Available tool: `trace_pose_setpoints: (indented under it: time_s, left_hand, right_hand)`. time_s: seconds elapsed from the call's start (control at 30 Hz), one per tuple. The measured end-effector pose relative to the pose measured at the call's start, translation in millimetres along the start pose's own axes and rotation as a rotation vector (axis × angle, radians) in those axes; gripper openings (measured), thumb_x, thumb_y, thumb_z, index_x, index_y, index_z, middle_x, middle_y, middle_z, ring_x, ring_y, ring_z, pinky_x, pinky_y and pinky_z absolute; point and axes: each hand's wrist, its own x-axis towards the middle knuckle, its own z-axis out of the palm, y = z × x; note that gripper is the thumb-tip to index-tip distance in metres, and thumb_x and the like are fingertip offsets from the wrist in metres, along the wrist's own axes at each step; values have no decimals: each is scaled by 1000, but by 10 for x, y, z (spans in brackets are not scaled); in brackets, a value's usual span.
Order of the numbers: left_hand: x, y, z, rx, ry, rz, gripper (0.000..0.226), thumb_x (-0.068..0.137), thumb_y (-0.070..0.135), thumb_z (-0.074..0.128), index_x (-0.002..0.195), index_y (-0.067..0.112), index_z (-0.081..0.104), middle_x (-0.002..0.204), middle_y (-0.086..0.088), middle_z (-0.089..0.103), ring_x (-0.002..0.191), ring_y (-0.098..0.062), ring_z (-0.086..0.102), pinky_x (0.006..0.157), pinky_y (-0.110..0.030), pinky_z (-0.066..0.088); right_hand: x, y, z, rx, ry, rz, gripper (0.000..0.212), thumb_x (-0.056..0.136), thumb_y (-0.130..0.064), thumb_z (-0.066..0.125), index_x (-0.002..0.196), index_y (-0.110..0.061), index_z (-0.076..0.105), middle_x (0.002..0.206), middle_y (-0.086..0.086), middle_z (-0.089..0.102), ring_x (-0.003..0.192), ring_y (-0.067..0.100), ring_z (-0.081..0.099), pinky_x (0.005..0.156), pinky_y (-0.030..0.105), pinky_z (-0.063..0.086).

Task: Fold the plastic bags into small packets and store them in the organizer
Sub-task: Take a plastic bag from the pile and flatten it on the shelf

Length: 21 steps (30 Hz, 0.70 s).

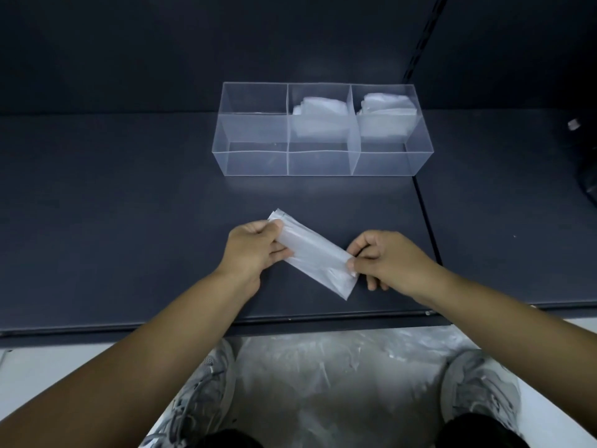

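Head view. A plastic bag (pixel 312 253), folded into a long narrow strip, is held just above the dark shelf (pixel 129 221), running diagonally from upper left to lower right. The left hand (pixel 255 250) pinches its upper end between thumb and curled fingers; the right hand (pixel 384 260) pinches the edge near its lower end in the same way. The lower corner of the strip lies near the shelf's front edge (pixel 226 321).

The clear organizer (pixel 255 163) stands farther back, well apart from the hands, with bare shelf between them. It has three compartments in a row: the left one holds nothing, while folded packets fill the middle (pixel 318 119) and the right (pixel 386 116). Its right wall sits near a seam (pixel 426 221) between shelf boards.

Below the front edge, loose plastic bags (pixel 323 383) lie on the floor between two grey shoes (pixel 200 392).
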Motion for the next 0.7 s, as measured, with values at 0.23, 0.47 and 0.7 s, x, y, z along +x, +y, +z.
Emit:
trace_pose_setpoints:
  time_s: [0.23,0.47,0.7]
  left_hand:
    - [-76,-33,-173,606,242,711,24,93,8,56,115,9,64,103,-1,63,92,-13,62,87,-23,50]
    - [-594,-589,70,1253,-375,1013,70,88,49,56,142,7,42,143,-5,44,135,-18,36,116,-22,18]
    - [-541,-483,22,998,-185,1029,26,89,20,62,112,12,70,87,-4,72,74,-21,66,66,-29,53]
  right_hand:
    - [43,-70,-23,7,-46,58,10,83,-9,67,90,-12,60,67,2,71,47,12,61,39,19,37]
    - [-1,-204,-33,14,-66,112,10,89,-15,66,95,-9,61,69,2,69,49,11,60,44,20,38]
    - [-153,-435,-153,297,-202,184,17,92,-22,62,104,-9,62,83,4,73,52,13,62,44,19,41]
